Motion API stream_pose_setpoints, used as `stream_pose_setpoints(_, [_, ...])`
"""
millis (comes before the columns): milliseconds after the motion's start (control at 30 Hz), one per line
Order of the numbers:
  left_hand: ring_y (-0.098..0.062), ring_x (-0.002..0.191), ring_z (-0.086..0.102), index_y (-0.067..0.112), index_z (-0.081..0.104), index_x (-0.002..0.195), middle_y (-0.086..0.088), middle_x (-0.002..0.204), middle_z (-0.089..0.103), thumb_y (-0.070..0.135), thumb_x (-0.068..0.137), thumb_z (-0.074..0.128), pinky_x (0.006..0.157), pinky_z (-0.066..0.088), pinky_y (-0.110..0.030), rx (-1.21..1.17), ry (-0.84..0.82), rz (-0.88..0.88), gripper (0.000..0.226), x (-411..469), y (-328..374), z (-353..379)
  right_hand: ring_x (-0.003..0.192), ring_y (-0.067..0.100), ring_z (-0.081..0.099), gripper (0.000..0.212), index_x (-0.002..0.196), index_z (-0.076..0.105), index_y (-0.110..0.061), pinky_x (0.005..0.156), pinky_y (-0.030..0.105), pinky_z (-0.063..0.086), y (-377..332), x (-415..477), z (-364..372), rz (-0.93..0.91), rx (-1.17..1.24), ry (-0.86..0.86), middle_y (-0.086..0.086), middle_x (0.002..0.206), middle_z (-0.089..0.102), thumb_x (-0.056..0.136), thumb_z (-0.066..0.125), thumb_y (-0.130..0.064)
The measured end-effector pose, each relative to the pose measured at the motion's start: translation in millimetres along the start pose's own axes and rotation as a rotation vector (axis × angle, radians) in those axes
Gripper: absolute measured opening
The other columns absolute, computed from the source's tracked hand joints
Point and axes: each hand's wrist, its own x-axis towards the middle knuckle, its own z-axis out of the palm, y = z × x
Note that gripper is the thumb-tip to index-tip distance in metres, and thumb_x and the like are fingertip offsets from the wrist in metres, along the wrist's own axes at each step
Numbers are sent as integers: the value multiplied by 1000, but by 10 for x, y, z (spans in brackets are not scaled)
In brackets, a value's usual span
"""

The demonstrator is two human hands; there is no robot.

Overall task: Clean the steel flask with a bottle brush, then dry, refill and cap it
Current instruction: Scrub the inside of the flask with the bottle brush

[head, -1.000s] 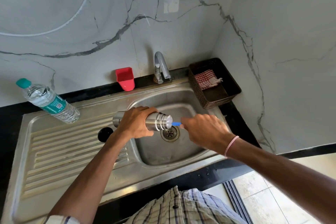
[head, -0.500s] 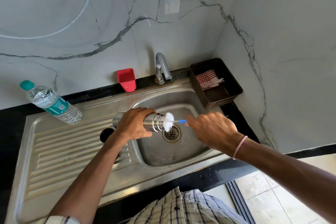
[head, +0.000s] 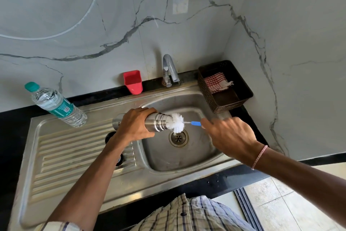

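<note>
Kitchen, domestic: a stainless-steel sink (head: pixel 168 161) with ribbed drainboard (head: pixel 71 155) sits in a black counter (head: pixel 11 125), chrome tap (head: pixel 169 69) and red cup (head: pixel 133 81) behind the sink, dark basket (head: pixel 206 92) holding a checked cloth (head: pixel 215 82) at the sink's back right, veined marble-look walls (head: pixel 112 24) rising behind and right of it.

Grey-veined white marble walls (head: pixel 78 15) met in a corner behind a black counter (head: pixel 13 129). Pale floor tiles (head: pixel 277 204) lay lower right, brightly lit, beside a dark track (head: pixel 245 210)
</note>
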Motion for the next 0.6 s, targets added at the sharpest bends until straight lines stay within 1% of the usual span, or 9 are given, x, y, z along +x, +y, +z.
stream_pose_setpoints(33, [-16,87,68,34,68,117,10,101,75,41,53,90,78,50,-31,6,-8,14,68,23,25,4,48,21,53,12,103,60,-24,41,28,27,2,40,-18,91,197,-106,-2,64,56,102,49,-23])
stream_pose_setpoints(133, [-15,92,68,34,65,120,11,104,74,43,54,88,91,52,-38,26,-37,84,71,72,60,54,43,10,36,30,88,65,-18,40,22,26,67,199,-54,442,1112,-626,-6,58,47,107,46,-30])
stream_pose_setpoints(167, [-15,92,69,34,65,121,10,104,75,43,53,88,92,52,-39,28,-36,93,72,86,57,62,42,9,29,31,87,66,-15,40,20,23,89,233,-71,520,1274,-703,-5,57,43,107,47,-30])
stream_pose_setpoints(233, [-17,92,69,33,65,121,10,104,75,43,53,89,91,52,-39,38,-27,90,73,103,30,63,45,11,35,29,92,66,-18,43,22,27,89,234,-103,462,1139,-648,-1,63,49,107,46,-32])
stream_pose_setpoints(333, [-17,91,68,37,64,119,13,103,74,47,54,85,83,49,-34,44,-50,56,69,116,22,24,59,20,52,17,107,59,-20,55,30,30,3,64,-39,75,124,-144,2,81,60,104,42,-24])
stream_pose_setpoints(400, [-16,91,67,38,63,118,14,103,73,46,54,85,81,49,-32,7,-56,36,69,113,22,10,53,24,56,24,107,60,-16,49,30,26,-30,-9,-80,-84,-178,27,4,75,60,95,40,-11])
stream_pose_setpoints(467, [-15,92,68,37,64,119,14,104,74,45,53,86,83,50,-33,2,-71,52,69,104,35,18,57,28,62,23,108,59,-20,41,30,25,-54,7,-67,-47,-12,-90,4,76,63,96,40,-14])
stream_pose_setpoints(533, [-14,92,68,36,65,118,14,105,74,44,53,84,83,50,-33,-6,-89,94,68,90,60,49,62,25,62,20,94,62,-24,46,35,40,-37,137,-85,123,529,-325,3,75,63,103,44,-26])
stream_pose_setpoints(600, [-13,92,68,35,66,119,13,104,74,45,53,82,85,50,-32,-34,-87,128,68,72,85,98,46,15,41,31,79,63,-20,43,26,34,19,281,-67,346,1079,-616,-3,61,50,105,49,-29])
